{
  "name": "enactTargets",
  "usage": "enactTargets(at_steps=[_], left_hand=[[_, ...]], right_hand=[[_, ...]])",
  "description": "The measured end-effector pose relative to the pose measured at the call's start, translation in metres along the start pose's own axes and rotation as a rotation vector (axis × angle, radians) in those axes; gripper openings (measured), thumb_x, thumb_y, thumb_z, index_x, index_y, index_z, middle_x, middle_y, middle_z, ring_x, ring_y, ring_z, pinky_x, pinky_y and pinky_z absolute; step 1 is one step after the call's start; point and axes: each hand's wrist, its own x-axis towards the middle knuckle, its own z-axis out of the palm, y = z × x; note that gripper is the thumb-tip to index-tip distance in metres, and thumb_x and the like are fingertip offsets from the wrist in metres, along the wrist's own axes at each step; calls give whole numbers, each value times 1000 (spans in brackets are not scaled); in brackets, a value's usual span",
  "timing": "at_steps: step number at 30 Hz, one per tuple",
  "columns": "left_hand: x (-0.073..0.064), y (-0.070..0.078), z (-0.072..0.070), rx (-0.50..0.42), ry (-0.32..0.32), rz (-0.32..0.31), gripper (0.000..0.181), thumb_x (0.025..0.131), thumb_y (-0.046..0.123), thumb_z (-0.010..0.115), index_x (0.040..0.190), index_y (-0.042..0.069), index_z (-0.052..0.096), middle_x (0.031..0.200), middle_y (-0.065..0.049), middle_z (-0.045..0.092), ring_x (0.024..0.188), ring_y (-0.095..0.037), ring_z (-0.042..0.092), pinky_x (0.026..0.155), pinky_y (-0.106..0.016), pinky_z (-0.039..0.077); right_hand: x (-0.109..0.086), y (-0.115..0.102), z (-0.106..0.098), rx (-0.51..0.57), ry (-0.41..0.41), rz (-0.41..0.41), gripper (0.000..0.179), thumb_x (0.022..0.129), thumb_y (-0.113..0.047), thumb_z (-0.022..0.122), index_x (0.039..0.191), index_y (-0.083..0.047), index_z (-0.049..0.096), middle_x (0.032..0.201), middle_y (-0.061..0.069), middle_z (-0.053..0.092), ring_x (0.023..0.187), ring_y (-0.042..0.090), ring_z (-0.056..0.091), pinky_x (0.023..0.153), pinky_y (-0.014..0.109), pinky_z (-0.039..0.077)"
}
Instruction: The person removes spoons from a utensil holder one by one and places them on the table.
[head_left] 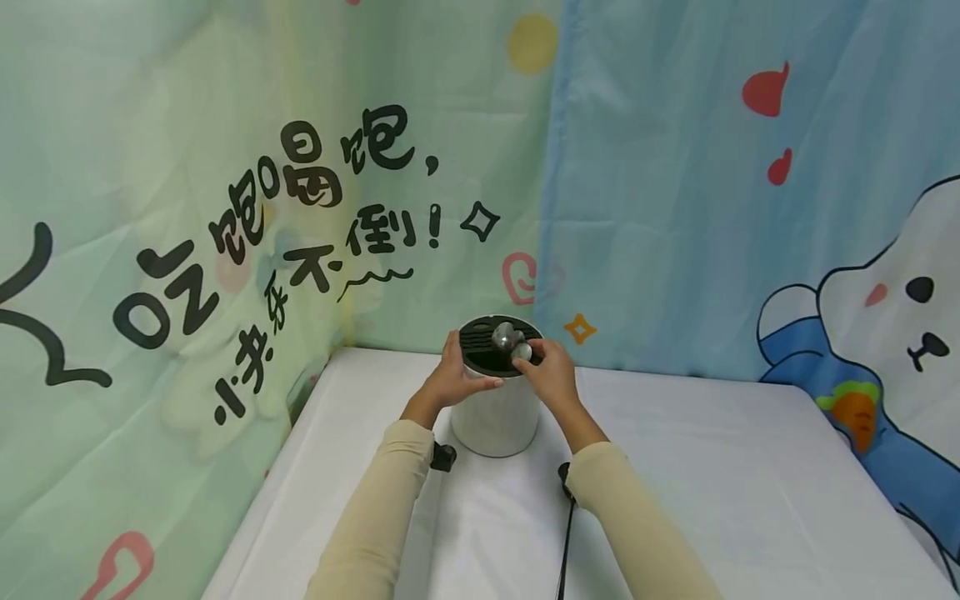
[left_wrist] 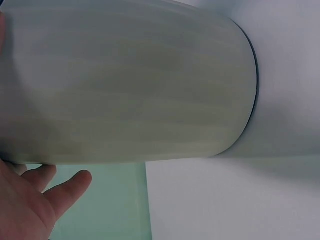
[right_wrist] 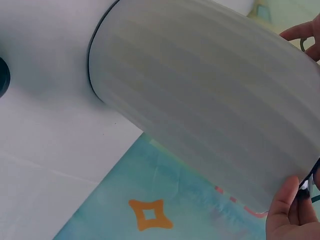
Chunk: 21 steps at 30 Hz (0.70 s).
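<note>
A pale, ribbed cylindrical holder [head_left: 495, 421] with a black slotted top [head_left: 480, 360] stands upright on the table. My left hand [head_left: 450, 379] rests on its left side near the rim, thumb along the front. In the left wrist view, that hand's fingers [left_wrist: 70, 192] lie loosely spread against the wall [left_wrist: 135, 85]. On the top sits a shiny silver round piece [head_left: 505, 335]. Just in front of it, my right hand [head_left: 553, 375] pinches a smaller pale silvery knob [head_left: 522, 352]. What lies below these pieces is hidden, so their kind cannot be told.
A white cloth covers the table [head_left: 712, 467]. Printed curtains [head_left: 660, 183] hang behind and to the left, close to the holder. Black camera pieces [head_left: 444, 457] sit at the wrists, and a thin black cable [head_left: 566, 542] runs forward near the right forearm.
</note>
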Motion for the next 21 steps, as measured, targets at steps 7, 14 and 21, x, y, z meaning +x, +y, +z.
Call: enactTargets(at_steps=[7, 14, 21], left_hand=[[0, 2, 1, -19, 7, 10, 110, 77, 45, 69, 146, 5, -7, 153, -14, -7, 140, -33, 13, 109, -47, 25], [-2, 2, -1, -33, 3, -23, 111, 76, 46, 69, 147, 8, -9, 154, -12, -7, 140, -32, 12, 109, -48, 23], [-2, 3, 0, -20, -4, -8, 112, 76, 46, 70, 146, 7, -8, 154, -14, -7, 140, -32, 11, 110, -46, 22]], right_hand=[[-2, -2, 0, -26, 34, -79, 20, 85, -10, 63, 86, 10, 63, 109, 23, 54, 105, 37, 50, 88, 47, 42], [-1, -13, -17, 24, -65, 59, 24, 94, -21, 50, 105, 0, 55, 107, 19, 61, 95, 31, 56, 76, 40, 46], [1, -26, -45, 126, 159, -15, 19, 93, -17, 53, 97, 1, 57, 89, 19, 63, 74, 22, 53, 62, 27, 39]])
